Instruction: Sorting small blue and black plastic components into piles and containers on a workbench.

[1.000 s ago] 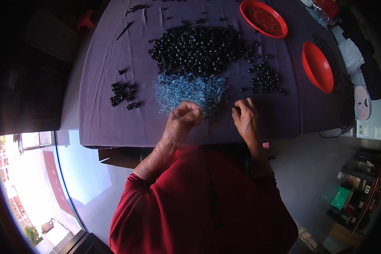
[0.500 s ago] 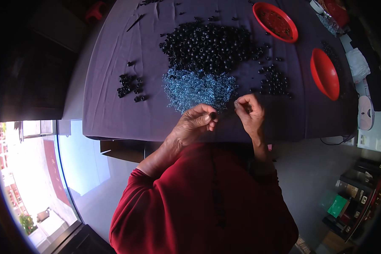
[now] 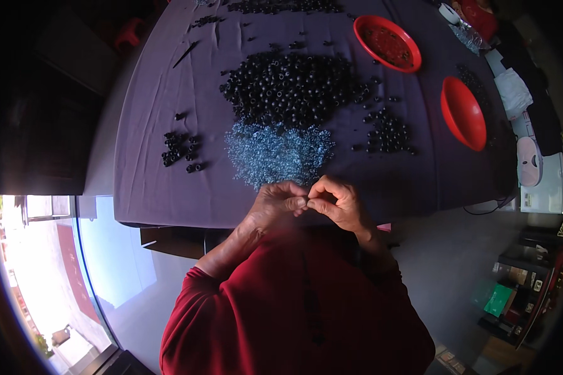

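Close in front of my body, just past the near table edge, my two hands meet fingertip to fingertip. My left hand (image 3: 275,204) is closed in a pinch around a small black round piece, now mostly hidden by the fingers. Against it, my right hand (image 3: 339,205) pinches thumb and forefinger together; whatever is between them is too small to make out. Right beyond the fingers spreads a heap of tiny translucent blue pieces (image 3: 278,155). Behind that and touching it lies a large pile of black round pieces (image 3: 288,87), some showing an open hole.
A purple cloth (image 3: 413,181) covers the table. Small groups of black pieces lie at left (image 3: 176,150) and right (image 3: 388,131). Farther right are a red bowl (image 3: 463,115) and a red dish (image 3: 364,45) with small bits inside. A thin black stick (image 3: 184,54) lies far left.
My right hand has come left from beside the blue heap to meet my left hand. The black piece, visible before, is now covered by fingers. The view has shifted, showing more of the table's far side.
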A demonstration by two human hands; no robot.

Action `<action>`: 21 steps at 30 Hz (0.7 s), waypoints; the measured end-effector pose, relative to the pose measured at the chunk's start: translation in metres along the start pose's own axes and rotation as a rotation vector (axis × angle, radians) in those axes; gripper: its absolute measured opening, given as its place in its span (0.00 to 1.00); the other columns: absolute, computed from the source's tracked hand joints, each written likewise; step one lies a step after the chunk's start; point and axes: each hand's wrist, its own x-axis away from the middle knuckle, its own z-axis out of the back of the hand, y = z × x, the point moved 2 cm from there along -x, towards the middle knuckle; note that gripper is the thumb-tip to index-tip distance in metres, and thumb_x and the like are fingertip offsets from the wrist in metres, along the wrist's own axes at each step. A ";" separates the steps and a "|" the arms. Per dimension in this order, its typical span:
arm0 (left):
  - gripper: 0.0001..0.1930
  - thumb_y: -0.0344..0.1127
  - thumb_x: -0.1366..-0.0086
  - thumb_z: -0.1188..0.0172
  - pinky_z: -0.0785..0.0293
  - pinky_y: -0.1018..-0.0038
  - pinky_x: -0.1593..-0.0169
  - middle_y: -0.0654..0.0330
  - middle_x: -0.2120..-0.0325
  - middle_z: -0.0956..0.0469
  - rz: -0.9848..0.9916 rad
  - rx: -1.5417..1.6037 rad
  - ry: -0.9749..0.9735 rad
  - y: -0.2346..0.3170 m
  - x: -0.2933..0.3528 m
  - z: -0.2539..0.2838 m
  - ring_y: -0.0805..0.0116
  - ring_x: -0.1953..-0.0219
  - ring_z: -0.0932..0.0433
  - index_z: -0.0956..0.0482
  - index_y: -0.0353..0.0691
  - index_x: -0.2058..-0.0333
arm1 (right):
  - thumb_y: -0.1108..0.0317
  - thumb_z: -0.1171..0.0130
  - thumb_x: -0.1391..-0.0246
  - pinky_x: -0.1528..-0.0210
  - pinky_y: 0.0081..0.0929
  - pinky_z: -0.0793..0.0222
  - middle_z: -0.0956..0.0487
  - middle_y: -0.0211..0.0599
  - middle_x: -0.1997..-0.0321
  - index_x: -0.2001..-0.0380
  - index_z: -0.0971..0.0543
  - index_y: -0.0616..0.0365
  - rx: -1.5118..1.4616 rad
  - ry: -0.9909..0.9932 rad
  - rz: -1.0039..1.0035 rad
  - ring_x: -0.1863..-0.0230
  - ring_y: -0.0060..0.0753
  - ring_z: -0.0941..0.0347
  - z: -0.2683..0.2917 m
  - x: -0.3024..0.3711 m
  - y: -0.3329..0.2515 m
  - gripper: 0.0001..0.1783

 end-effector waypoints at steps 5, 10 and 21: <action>0.07 0.28 0.49 0.37 0.29 0.78 0.70 0.57 0.78 0.24 0.082 -0.063 -0.099 0.002 -0.003 -0.003 0.72 0.76 0.27 0.24 0.31 0.72 | 0.71 0.37 0.56 0.71 0.13 0.39 0.30 0.22 0.78 0.76 0.30 0.57 -0.342 -0.222 -0.202 0.74 0.11 0.36 0.003 0.002 0.016 0.10; 0.09 0.28 0.50 0.37 0.29 0.79 0.70 0.57 0.78 0.24 0.157 -0.032 -0.163 0.006 -0.004 -0.002 0.73 0.76 0.26 0.24 0.31 0.71 | 0.63 0.33 0.59 0.74 0.13 0.41 0.31 0.22 0.78 0.76 0.30 0.58 -0.136 -0.279 -0.219 0.75 0.12 0.37 0.015 -0.006 0.019 0.15; 0.07 0.28 0.48 0.38 0.29 0.82 0.70 0.59 0.77 0.24 0.149 0.006 -0.243 0.005 0.005 0.008 0.75 0.75 0.25 0.25 0.32 0.71 | 0.74 0.40 0.59 0.68 0.31 0.32 0.26 0.42 0.73 0.74 0.26 0.62 0.762 0.371 0.040 0.71 0.40 0.28 0.101 -0.105 0.080 0.07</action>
